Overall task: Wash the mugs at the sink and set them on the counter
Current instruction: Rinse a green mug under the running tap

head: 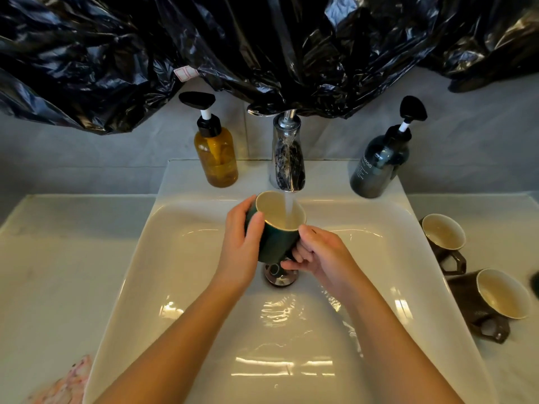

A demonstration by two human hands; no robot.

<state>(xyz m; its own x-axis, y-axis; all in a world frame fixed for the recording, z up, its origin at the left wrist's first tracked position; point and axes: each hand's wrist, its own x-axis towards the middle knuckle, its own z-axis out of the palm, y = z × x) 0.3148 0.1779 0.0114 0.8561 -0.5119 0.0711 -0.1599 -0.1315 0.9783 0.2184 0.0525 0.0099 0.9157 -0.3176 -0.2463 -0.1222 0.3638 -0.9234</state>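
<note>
From the head camera, a dark green mug (274, 239) with a cream inside is held over the sink (163, 228), tilted so that its mouth catches the water stream (288, 207) from the chrome faucet (287, 158). The left hand (242, 243) wraps the mug's body, its fingers (248, 204) curled round the far side and its thumb on the near wall. The right hand (320, 258) grips low at the handle, fingers (300, 254) closed round it above the drain stopper (280, 278). Judging by the glaze and the running water, this mug is probably stiff, fairly heavy for its size, slick when wet and liable to chip on the basin. The handle looks like the surest hold, with the other palm steadying the body. Two brown mugs – one upright (443, 237), one on its side (495, 298) – wait on the desk (481, 211) to the right, handles toward the person. An amber pump bottle (217, 153) and a dark shampoo bottle (376, 167) flank the faucet.
</note>
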